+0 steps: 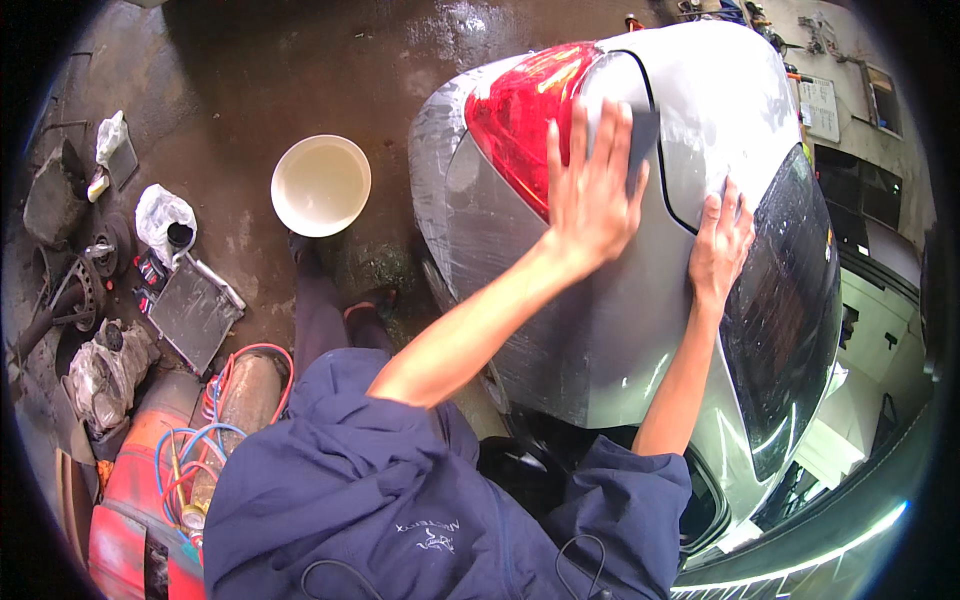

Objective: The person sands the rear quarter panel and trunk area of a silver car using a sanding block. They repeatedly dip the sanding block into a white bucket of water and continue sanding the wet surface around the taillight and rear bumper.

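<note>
The silver car (600, 330) fills the right side, its wet body streaked and smeared. Pressed flat beside its red tail light (520, 115), my left hand (597, 200) has its fingers stretched out over the panel. A dark grey piece of sandpaper (645, 138) sticks out between the thumb and fingers of that hand, held against the surface; the rest of it is hidden. Farther right, the fingers of my right hand (722, 245) rest on the body between a curved dark panel gap and the dark rear glass (785, 310). That hand is open and holds nothing.
A round cream bucket (321, 187) stands on the wet brown floor left of the car. At the lower left are a gas cylinder (248, 395), coiled hoses and a red machine (140, 470). Several car parts and plastic bags lie along the left.
</note>
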